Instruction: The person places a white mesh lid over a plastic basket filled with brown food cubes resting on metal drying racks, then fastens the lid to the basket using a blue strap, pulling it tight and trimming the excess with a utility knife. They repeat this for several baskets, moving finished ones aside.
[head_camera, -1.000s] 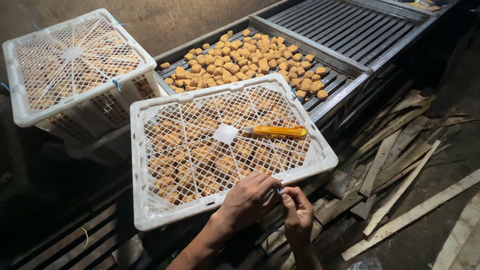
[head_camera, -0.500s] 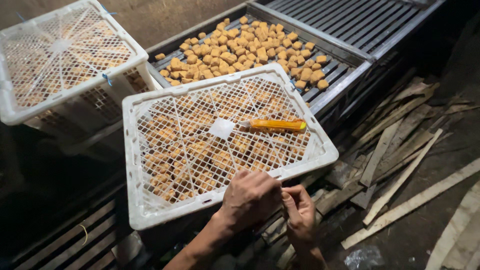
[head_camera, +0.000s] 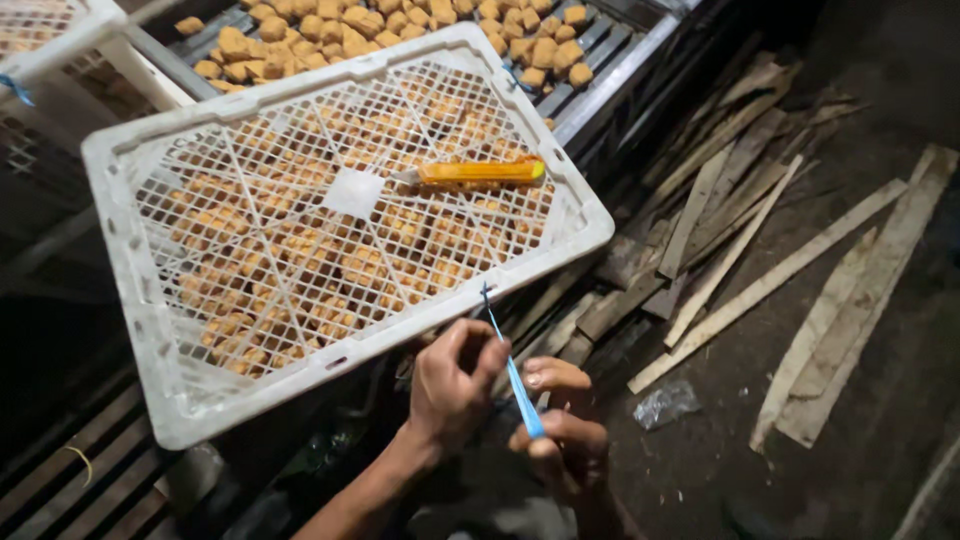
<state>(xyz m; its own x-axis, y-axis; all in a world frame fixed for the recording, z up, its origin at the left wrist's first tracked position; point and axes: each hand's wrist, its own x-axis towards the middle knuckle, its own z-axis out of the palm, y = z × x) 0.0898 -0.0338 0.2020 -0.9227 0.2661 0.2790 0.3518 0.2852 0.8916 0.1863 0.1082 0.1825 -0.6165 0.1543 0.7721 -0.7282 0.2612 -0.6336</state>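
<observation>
The blue cord (head_camera: 510, 370) runs taut from the near long edge of the white lattice crate lid (head_camera: 340, 215), where it is knotted through the mesh close to the rim, down toward the person; it is held stretched, which seems to keep the knot snug against the plastic. The left hand (head_camera: 452, 385) is closed around the upper stretch of the cord just below the rim, fingers curled and thumb pressing on it, while the right hand (head_camera: 560, 425) pinches the lower end between thumb and fingertips, so the two hands share one line and neither is free. An orange utility knife (head_camera: 478, 172) lies flat on top of the lid near its far right corner, apart from both hands, resting where the lattice keeps it from sliding. Through the mesh, golden-brown fried pieces (head_camera: 300, 270) fill the crate beneath, and the lid sits squarely over them, covering them. More of the same pieces (head_camera: 400, 25) lie loose on a slatted metal rack (head_camera: 600, 80) beyond the crate's far edge. To the right, rough wooden slats (head_camera: 740, 230) lie scattered on the dark floor, with a crumpled bit of clear plastic (head_camera: 665, 403) among them.
</observation>
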